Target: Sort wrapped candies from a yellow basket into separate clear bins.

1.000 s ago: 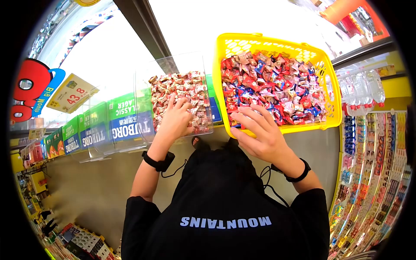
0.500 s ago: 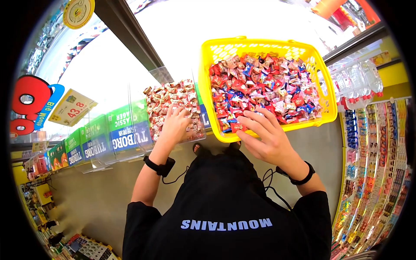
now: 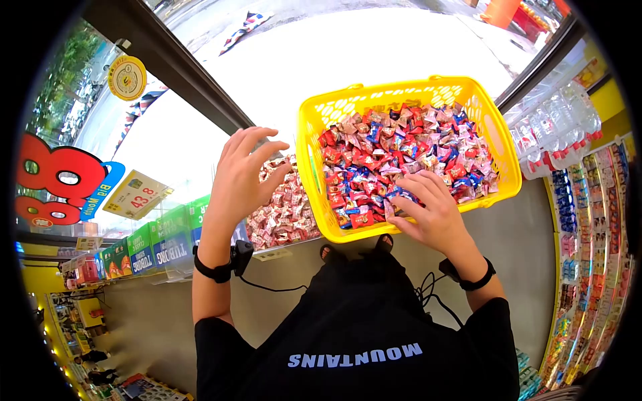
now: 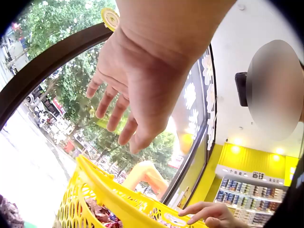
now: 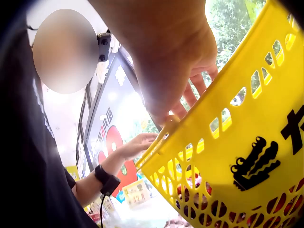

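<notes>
My left hand [image 3: 244, 170] is raised over the left side of a clear bin, its fingers spread and nothing in them; the left wrist view shows the same hand [image 4: 133, 90] with its fingers apart. Below and beside it, the bin holds many small pink-and-white wrapped candies [image 3: 284, 210]. My right hand [image 3: 431, 210] reaches over the near rim of a yellow plastic basket [image 3: 309, 170], fingers relaxed and bent a little above the candies. Red, blue and pink wrapped candies [image 3: 408, 144] fill much of the basket. In the right wrist view the rim hides the right fingertips.
Green-and-blue beer cartons [image 3: 170, 234] line the left, with a price card [image 3: 138, 194] and a red sign [image 3: 60, 167] beyond. A window frame [image 3: 180, 73] rises behind. Bottled water [image 3: 558, 127] and a stocked shelf [image 3: 588, 254] are on the right.
My left hand has lifted off the candies in the clear bin and opened out above it. The right hand stays at the basket's near rim. The head view has shifted.
</notes>
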`<move>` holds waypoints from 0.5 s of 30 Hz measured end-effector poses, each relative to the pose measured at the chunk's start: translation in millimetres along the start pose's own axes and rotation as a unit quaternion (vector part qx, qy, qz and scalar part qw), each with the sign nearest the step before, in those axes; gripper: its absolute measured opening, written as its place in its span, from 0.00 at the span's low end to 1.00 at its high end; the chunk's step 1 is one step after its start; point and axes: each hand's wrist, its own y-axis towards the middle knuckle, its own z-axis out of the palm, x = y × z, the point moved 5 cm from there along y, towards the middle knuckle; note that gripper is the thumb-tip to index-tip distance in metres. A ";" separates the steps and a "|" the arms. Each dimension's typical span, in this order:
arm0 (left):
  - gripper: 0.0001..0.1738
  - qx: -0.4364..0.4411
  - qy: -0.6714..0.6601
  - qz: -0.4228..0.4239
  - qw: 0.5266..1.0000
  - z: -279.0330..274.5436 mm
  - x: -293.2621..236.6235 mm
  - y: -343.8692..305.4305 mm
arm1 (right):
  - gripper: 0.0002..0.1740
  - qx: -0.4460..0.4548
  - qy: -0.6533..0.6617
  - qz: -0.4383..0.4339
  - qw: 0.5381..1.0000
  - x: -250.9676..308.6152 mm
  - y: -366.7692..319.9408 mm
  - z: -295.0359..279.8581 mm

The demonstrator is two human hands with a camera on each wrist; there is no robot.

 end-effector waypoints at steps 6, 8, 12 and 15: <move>0.17 0.138 -0.127 0.057 0.981 35.4 -36.1 101.5 | 0.13 -0.041 0.013 0.024 0.999 -29.6 -13.0 1.2; 0.17 0.214 -0.131 0.064 0.966 59.9 -46.9 132.1 | 0.11 -0.046 0.035 0.034 0.998 -35.2 -13.1 3.3; 0.30 0.313 -0.075 0.054 0.945 133.6 -33.7 147.8 | 0.12 -0.068 0.035 0.038 0.996 -36.4 -15.0 2.9; 0.45 0.386 -0.037 -0.055 0.920 182.7 -12.1 138.3 | 0.11 -0.063 0.050 0.037 0.996 -39.4 -16.4 6.3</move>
